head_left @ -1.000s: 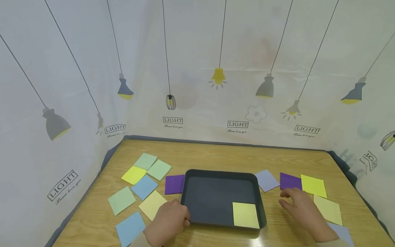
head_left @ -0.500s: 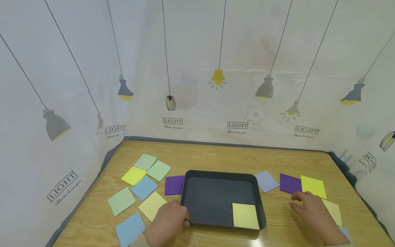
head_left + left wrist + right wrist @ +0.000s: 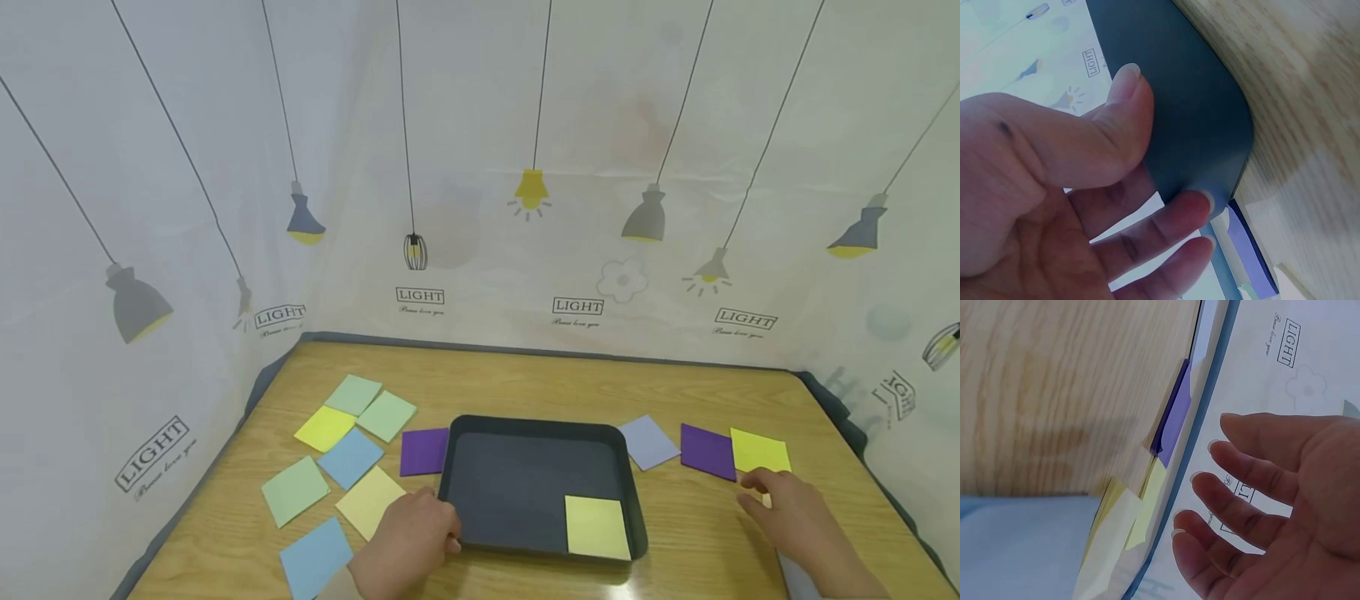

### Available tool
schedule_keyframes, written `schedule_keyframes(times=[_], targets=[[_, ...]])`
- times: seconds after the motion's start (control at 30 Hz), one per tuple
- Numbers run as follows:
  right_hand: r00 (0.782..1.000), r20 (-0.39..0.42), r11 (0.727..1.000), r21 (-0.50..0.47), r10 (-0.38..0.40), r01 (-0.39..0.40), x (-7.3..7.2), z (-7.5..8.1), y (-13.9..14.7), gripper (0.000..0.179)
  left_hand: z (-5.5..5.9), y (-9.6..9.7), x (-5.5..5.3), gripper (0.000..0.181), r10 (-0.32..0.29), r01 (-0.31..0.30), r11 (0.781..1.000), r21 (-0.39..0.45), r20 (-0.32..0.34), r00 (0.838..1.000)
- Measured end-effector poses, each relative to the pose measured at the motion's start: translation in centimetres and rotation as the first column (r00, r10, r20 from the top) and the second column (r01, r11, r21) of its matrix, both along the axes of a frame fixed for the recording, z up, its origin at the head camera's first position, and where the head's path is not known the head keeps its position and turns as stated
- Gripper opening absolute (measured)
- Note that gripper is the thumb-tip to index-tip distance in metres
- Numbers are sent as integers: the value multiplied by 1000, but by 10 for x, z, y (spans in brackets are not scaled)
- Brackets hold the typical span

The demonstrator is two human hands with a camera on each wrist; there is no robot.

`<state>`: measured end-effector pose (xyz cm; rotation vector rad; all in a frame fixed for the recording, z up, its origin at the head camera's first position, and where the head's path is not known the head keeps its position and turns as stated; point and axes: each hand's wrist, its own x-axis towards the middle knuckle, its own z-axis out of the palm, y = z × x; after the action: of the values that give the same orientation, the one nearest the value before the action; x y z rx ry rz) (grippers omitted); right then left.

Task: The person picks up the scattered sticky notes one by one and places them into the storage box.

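Note:
My left hand [image 3: 411, 533] grips the near left corner of a dark rectangular tray [image 3: 510, 475]. Its thumb [image 3: 1132, 115] lies against the tray's outer wall in the left wrist view. Inside the tray, at the near right corner, lies a pale yellow sticky note [image 3: 597, 527]. My right hand [image 3: 798, 521] hovers over the table's right side, fingers loosely bent and holding nothing. Beneath it a pale yellow note [image 3: 1109, 544] is mostly hidden in the head view. Just beyond its fingertips are a purple note [image 3: 707, 452] and a bright yellow one [image 3: 760, 450].
Left of the tray lie several notes, among them a purple one [image 3: 424, 452], a blue one [image 3: 351, 458] and a green one [image 3: 296, 491]. A lavender note [image 3: 649, 442] sits by the tray's right side. A printed white curtain [image 3: 480, 250] encloses the wooden table [image 3: 525, 375].
My right hand has moved to the right, from beside the purple note to over the pale yellow one, uncovering the purple note. The left hand and tray stay put.

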<state>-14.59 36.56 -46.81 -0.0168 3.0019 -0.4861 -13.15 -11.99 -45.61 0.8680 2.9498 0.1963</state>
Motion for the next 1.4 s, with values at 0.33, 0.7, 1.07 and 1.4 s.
schedule_keyframes(times=[0.33,0.7,1.07,1.4], targets=[[999,34,1000,11,-9,8,3,-1,16,32,-1,0,1,8,1,-1,1000,10,2,1000],[989,137,998,34,-55,51,-1,-13,42,43,-1,0,0,8,6,-6,1000,11,15,1000],[986,152,998,29,-66,63,-3,-21,53,69,-7,-5,0,9,7,-8,999,36,14,1000],[970,212,993,43,-119,112,-4,-27,57,100,-3,-3,2,8,0,0,999,46,13,1000]])
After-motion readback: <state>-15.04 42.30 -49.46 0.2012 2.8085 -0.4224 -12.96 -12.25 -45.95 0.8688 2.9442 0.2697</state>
